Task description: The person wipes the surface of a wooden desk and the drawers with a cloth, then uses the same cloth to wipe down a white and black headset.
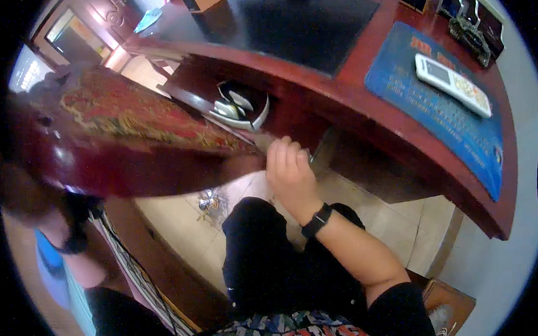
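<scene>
A dark red wooden seat (pixel 133 163), glossy along its side and topped with red-and-gold patterned fabric, is tilted up across the left half of the head view. Whether it belongs to a stool or a chair I cannot tell. My right hand (pixel 289 171) has its fingers wrapped over the narrow end of this seat, above my knees. At the far left, my left hand (pixel 50 225) is below the seat's wide end; blur and shadow hide its fingers. A white bowl-like holder (pixel 259 118) with pale objects in it sits just beyond the seat, under the desk top.
A curved dark red desk (pixel 394 143) stretches across the far side. On it are a blue mat (pixel 397 72), a white remote control (pixel 452 85) and a black pad (pixel 297 33). A shiny metal object (pixel 208 200) is on the tiled floor. A brown box (pixel 448 304) stands lower right.
</scene>
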